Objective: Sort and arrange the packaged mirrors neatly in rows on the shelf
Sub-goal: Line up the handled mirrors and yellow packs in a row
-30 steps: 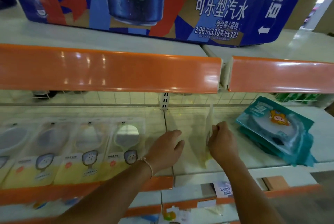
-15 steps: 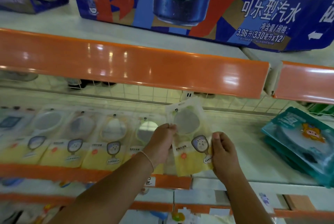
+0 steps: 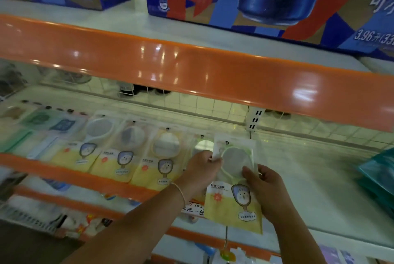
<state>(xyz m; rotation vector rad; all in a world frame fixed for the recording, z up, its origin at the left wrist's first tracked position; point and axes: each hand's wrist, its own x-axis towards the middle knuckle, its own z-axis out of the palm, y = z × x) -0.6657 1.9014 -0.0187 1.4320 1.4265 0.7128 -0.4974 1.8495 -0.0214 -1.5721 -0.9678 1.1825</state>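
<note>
Packaged mirrors (image 3: 128,157) lie in a row on the shelf (image 3: 309,189), left of the teal packets (image 3: 379,176).

the white shelf (image 3: 309,180) has an orange front edge. a row of packaged mirrors (image 3: 119,157) lies flat side by side along its left half, bottoms at the front edge. teal packets (image 3: 379,174) sit stacked at the right edge; between them the shelf is bare.

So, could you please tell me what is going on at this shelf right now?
A person holds one clear-and-yellow packaged hand mirror in both hands, left hand at its upper edge, right hand along its side. It hovers at the right end of a row of matching packaged mirrors lying on the white shelf.
</note>
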